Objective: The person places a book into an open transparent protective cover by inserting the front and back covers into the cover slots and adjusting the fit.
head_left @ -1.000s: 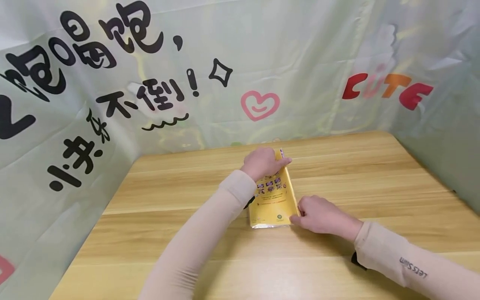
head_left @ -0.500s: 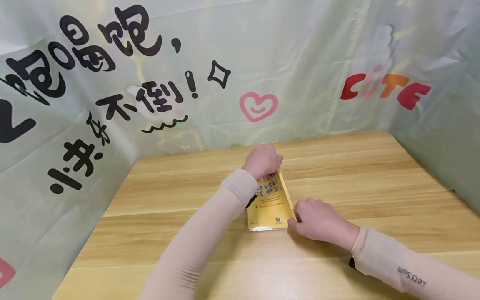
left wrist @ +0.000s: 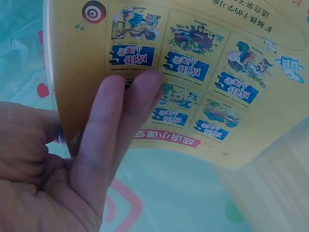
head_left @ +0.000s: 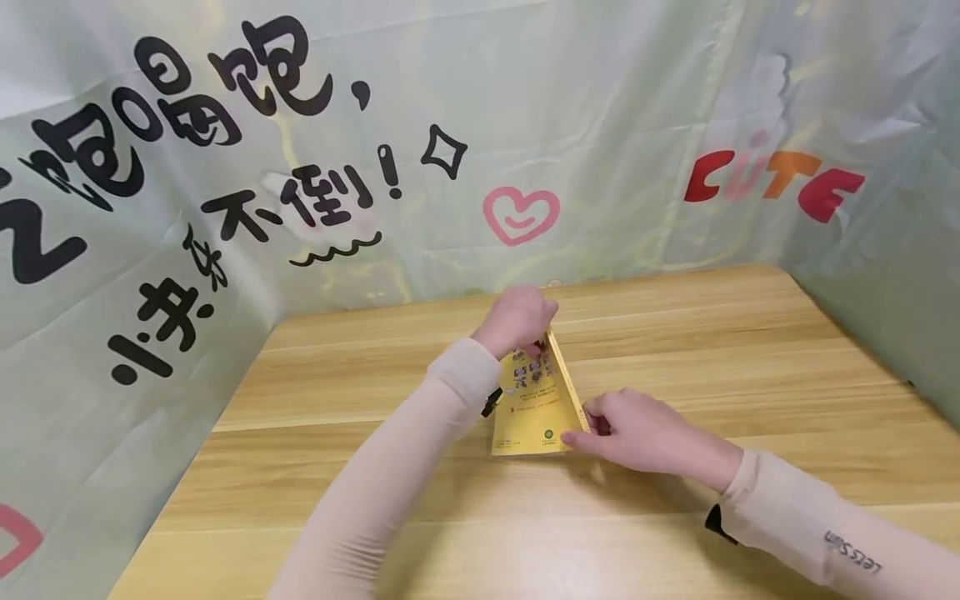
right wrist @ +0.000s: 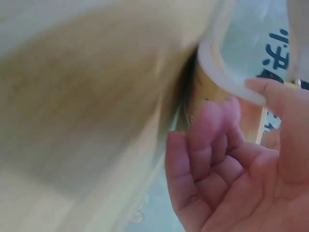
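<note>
A thin yellow book [head_left: 528,421] stands tilted over the table, its right-hand edge raised and its printed cover turned to the left. My left hand [head_left: 517,321] grips the far end of that raised edge. In the left wrist view, two fingers of it lie straight along the cover [left wrist: 270,108], which bears rows of small pictures. At the near right corner, my right hand [head_left: 637,433] pinches the edge, thumb on the cover side. The right wrist view shows the book's pale curved edge [right wrist: 224,79] against the thumb, with the other fingers bent beside it.
The wooden table [head_left: 337,375] is bounded at the back and sides by a pale printed cloth [head_left: 600,125] with lettering and a pink heart [head_left: 521,217]. Black devices sit under both sleeves, one showing beneath the right sleeve [head_left: 795,508].
The book has tipped further up on its side, so its long right edge shows more. My left hand has shifted slightly left with it; my right hand keeps its hold at the near corner.
</note>
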### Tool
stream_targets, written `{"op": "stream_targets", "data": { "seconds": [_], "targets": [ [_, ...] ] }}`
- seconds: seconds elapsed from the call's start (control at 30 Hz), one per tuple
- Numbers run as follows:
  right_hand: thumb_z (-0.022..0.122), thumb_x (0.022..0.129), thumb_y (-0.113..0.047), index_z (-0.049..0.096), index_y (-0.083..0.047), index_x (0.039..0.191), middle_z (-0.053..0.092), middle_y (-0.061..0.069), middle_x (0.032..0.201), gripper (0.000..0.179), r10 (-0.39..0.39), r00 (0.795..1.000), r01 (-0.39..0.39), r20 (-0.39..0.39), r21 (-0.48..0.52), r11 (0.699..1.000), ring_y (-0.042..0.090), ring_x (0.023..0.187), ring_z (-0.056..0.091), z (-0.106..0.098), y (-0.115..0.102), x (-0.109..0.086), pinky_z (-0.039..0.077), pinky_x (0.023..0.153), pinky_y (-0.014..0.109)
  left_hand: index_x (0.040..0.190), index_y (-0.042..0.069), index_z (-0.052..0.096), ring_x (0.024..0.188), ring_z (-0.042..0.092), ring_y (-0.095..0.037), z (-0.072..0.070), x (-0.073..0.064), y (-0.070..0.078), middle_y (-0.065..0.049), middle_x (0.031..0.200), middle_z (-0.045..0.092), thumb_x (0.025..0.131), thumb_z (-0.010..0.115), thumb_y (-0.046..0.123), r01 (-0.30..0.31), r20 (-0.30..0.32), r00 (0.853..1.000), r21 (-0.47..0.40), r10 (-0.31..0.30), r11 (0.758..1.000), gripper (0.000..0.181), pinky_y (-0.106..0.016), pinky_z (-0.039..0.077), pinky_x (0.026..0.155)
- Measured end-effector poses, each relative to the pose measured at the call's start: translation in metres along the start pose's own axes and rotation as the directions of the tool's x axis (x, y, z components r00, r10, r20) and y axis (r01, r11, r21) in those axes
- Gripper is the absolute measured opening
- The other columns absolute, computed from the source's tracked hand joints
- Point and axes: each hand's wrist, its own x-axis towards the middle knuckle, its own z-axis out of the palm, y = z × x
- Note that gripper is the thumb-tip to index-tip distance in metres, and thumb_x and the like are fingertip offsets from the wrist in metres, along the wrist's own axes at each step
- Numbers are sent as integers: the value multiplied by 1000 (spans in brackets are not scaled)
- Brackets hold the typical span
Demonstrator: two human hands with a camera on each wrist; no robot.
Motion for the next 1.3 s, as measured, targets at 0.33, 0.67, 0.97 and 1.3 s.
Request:
{"op": "stream_targets", "data": {
  "seconds": [0.33, 0.67, 0.97, 1.3],
  "targets": [
    [70, 103, -51, 75, -15, 104, 74, -11, 90, 36, -45, 997, 38, 60, 103, 994, 5, 82, 68, -22, 1, 3, 57, 76, 27, 73, 12, 55, 67, 80, -21, -8, -1, -5, -6, 67, 75, 115, 44, 26, 86, -41, 995, -171, -94, 982, 45, -23, 55, 63],
    [64, 105, -55, 59, 0, 150, 67, 22, 146, 71, -5, 1000, 4, 11, 37, 999, 39, 129, 69, -40, 9, 2, 58, 103, 59, 79, 9, 58, 62, 78, -19, -16, -7, -10, -9, 73, 72, 112, 42, 21, 59, -41, 996, -290, -74, 955, 39, -23, 58, 59],
    [62, 105, -58, 39, -2, 165, 53, 28, 159, 85, 34, 999, -34, -16, -8, 999, 44, 138, 62, -55, 17, 2, 48, 113, 66, 103, -1, 66, 65, 78, -21, -23, -15, -9, -17, 89, 77, 114, 44, 23, -21, -67, 998, -415, -7, 910, 35, -28, 64, 61],
    [61, 105, -60, 17, -2, 171, 29, 34, 171, 99, 89, 995, -92, -52, -51, 995, 58, 153, 37, -74, 25, 8, 38, 116, 76, 120, -3, 68, 72, 81, -23, -26, -22, -8, -16, 94, 79, 115, 44, 27, -96, -110, 993, -565, 41, 819, 38, -31, 66, 64]
  ]
}}
